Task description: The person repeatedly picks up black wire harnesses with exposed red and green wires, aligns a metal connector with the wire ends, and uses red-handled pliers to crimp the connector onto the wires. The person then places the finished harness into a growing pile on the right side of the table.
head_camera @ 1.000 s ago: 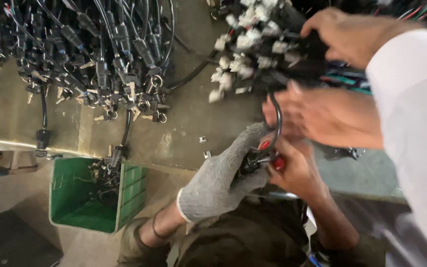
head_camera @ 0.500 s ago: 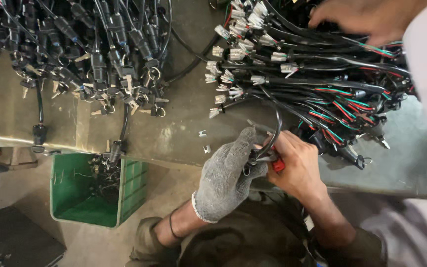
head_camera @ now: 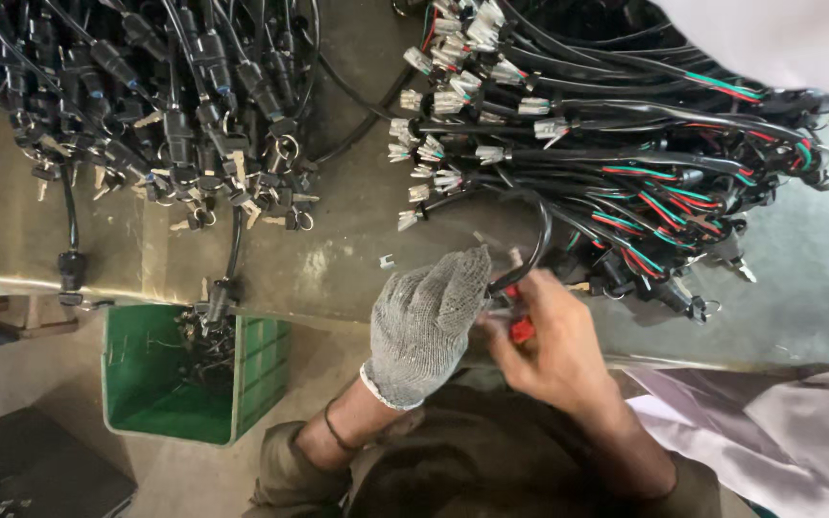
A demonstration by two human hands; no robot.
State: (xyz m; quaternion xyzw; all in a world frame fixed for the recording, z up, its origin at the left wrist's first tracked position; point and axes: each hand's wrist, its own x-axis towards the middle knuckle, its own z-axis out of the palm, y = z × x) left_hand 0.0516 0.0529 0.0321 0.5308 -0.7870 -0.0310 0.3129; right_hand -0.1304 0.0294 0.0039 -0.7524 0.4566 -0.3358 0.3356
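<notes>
1. The left hand (head_camera: 424, 326), in a grey knitted glove, closes its grip on a looped black cable (head_camera: 528, 251) at the near edge of the worn metal counter (head_camera: 347, 249).
2. The bare right hand (head_camera: 554, 341) curls around a small red-handled tool (head_camera: 520, 329) just beside the cable.
3. Beyond the cable lies a bundle of wire harnesses (head_camera: 626, 144) with white plastic connectors.
4. Left of the cable, below the counter, sits a green plastic crate (head_camera: 261, 369).
</notes>
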